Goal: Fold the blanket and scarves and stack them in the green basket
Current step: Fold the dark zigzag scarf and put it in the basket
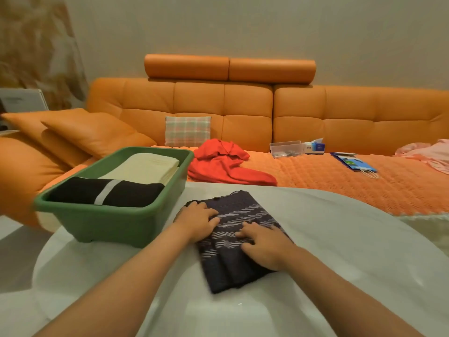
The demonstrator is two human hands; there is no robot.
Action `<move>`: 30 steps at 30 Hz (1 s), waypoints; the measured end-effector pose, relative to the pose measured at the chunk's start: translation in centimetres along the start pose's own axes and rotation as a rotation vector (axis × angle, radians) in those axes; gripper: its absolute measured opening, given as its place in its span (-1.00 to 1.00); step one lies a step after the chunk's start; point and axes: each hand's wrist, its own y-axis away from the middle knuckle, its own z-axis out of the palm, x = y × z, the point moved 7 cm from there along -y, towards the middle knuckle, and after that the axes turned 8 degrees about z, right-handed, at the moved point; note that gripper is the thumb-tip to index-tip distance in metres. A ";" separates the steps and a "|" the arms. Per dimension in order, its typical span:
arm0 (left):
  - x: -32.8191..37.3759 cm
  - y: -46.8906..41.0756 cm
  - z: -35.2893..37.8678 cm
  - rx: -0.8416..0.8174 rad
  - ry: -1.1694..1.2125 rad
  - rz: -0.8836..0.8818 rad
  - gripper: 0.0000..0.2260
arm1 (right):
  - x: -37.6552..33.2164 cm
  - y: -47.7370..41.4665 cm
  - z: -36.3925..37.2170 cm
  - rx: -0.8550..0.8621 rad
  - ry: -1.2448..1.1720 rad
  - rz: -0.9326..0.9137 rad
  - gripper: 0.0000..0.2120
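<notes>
Fingers (245, 233): nearly straight on left hand (196, 221) and right hand (263, 246), pressing flat on the dark scarf (233, 222).
Scarf: folded, on the white worktop (340, 239), just right of the green basket (116, 224).
Basket: black cloth (80, 190) and cream cloth (145, 166) folded inside, side by side.
Sofa (315, 113): crumpled red cloth (223, 164).

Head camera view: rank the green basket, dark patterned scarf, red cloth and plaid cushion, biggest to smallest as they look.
1. green basket
2. dark patterned scarf
3. red cloth
4. plaid cushion
Last two lie farther off; true sizes unsure.
</notes>
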 end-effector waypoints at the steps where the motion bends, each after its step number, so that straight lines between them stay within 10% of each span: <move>1: 0.6 0.2 -0.4 0.028 0.007 0.012 -0.63 | 1.4 -0.1 -0.7 0.022 0.007 0.041 -0.62; 14: 4.2 4.1 0.0 0.109 0.077 0.298 -0.48 | 5.9 3.0 -1.5 -0.058 0.332 0.059 -0.25; 24: 3.2 4.8 -2.9 0.462 -0.008 0.398 -0.68 | 5.3 4.9 -5.0 0.308 0.267 0.025 -0.55; 30: 3.2 5.9 -1.0 0.016 -0.084 0.352 -0.55 | 5.0 6.0 -2.9 0.168 0.287 -0.141 -0.60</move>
